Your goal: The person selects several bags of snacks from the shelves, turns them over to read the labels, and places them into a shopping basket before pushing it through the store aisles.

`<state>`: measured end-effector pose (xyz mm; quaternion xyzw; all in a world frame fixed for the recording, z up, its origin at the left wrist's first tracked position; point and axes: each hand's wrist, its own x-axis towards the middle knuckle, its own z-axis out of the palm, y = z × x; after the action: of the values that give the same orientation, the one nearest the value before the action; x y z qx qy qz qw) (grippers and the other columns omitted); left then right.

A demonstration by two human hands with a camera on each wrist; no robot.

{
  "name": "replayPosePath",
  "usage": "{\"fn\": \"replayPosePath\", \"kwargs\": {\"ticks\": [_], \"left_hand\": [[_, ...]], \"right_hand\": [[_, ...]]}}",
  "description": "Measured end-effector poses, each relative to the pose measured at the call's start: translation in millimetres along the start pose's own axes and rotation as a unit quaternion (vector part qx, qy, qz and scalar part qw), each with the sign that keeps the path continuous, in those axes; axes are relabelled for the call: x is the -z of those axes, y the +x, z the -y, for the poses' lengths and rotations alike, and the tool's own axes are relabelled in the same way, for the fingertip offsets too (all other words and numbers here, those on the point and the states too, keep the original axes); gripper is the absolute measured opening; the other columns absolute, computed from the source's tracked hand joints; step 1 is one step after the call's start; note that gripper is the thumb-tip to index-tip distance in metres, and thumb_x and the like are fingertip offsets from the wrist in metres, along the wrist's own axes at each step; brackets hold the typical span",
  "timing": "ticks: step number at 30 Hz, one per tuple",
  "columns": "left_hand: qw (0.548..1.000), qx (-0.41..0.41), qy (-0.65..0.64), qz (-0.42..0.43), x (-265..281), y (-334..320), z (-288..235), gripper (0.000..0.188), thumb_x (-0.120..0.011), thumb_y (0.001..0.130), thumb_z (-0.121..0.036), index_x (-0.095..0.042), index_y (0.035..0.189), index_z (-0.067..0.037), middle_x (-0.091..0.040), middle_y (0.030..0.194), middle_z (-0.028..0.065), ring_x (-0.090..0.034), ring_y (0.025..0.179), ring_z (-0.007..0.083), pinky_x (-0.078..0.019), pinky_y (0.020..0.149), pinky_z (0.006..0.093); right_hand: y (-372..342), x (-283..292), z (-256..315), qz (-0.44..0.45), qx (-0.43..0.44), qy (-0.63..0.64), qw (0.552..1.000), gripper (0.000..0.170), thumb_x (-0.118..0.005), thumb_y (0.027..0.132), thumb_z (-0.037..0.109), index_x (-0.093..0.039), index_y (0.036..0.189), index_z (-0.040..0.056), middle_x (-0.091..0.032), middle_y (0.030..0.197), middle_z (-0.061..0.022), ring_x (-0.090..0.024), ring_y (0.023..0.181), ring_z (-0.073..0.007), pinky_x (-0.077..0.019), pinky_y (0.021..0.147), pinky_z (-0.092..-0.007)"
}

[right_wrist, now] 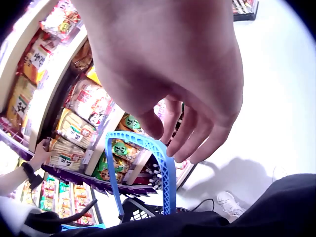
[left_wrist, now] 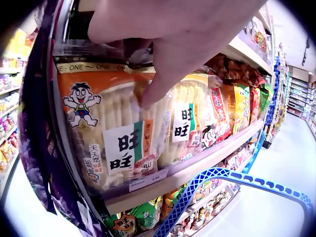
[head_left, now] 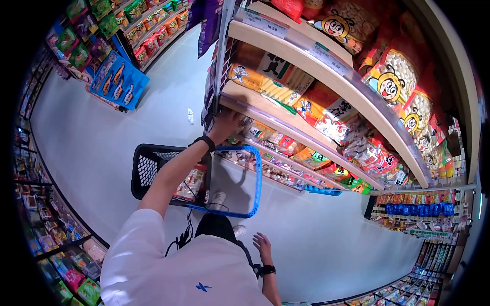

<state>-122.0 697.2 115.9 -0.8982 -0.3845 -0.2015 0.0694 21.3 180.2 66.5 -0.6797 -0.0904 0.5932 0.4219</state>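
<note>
My left hand [head_left: 224,126] reaches into a middle shelf. In the left wrist view it grips the top of a rice cracker bag [left_wrist: 116,128], the thumb down the front and the other fingers hidden behind its top edge. The bag is clear and orange with a cartoon child, and stands upright at the shelf's end. A matching rice cracker bag [left_wrist: 187,121] stands beside it. My right hand [head_left: 263,247] hangs at my side with loosely bent fingers and holds nothing; in the right wrist view its fingers overlap the blue basket handle [right_wrist: 165,168].
A black shopping basket [head_left: 145,196] with a raised blue handle stands on the floor by my feet, packaged goods inside. Snack bags fill the shelves above and below. Purple bags [left_wrist: 37,138] hang at the shelf's end. A blue display box [head_left: 120,81] stands across the aisle.
</note>
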Motion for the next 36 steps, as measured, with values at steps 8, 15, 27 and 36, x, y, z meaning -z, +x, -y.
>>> {"fn": "replayPosePath", "kwargs": {"ticks": [8, 15, 27, 36], "left_hand": [[0.993, -0.096, -0.071, -0.016, 87, -65, 5, 0.038, -0.059, 0.07, -0.006, -0.056, 0.108, -0.007, -0.057, 0.112, 0.0074, -0.054, 0.106, 0.0243, -0.0417, 0.091, 0.0358], [0.968, 0.104, -0.226, -0.019, 215, -152, -33, 0.035, -0.062, 0.071, 0.002, -0.055, 0.105, -0.003, -0.06, 0.098, 0.013, -0.057, 0.093, 0.0319, -0.0447, 0.081, 0.0386], [0.728, 0.41, -0.542, 0.09, 312, -288, -180, 0.046, -0.072, 0.081, -0.016, -0.051, 0.118, 0.001, -0.061, 0.089, 0.0007, -0.056, 0.082, 0.0056, -0.0454, 0.067, 0.0198], [0.595, 0.282, -0.722, 0.212, 317, -302, -239, 0.068, -0.071, 0.081, -0.027, -0.037, 0.134, -0.002, -0.049, 0.121, 0.0108, -0.059, 0.099, 0.0197, -0.0476, 0.085, 0.0316]], "right_hand": [[19, -32, 54, -0.011, 0.137, -0.015, 0.99, 0.027, -0.048, 0.094, 0.013, -0.055, 0.119, 0.0042, -0.061, 0.11, -0.0084, -0.058, 0.101, -0.0171, -0.0474, 0.088, -0.0319], [72, -73, 127, -0.062, 0.143, 0.125, 0.98, 0.064, -0.062, 0.089, 0.022, -0.026, 0.142, 0.0135, -0.033, 0.141, -0.0114, -0.041, 0.124, -0.0239, -0.0377, 0.1, -0.0416], [-97, -62, 88, 0.149, 0.446, -0.241, 0.849, 0.107, -0.085, 0.063, 0.034, -0.021, 0.144, 0.0079, -0.018, 0.149, -0.0153, -0.019, 0.137, -0.0388, -0.0192, 0.111, -0.051], [-141, -30, 53, 0.178, 0.366, -0.16, 0.899, 0.05, -0.073, 0.077, 0.01, -0.053, 0.122, 0.0025, -0.057, 0.121, -0.0123, -0.056, 0.11, -0.0237, -0.0437, 0.093, -0.0339]]}}
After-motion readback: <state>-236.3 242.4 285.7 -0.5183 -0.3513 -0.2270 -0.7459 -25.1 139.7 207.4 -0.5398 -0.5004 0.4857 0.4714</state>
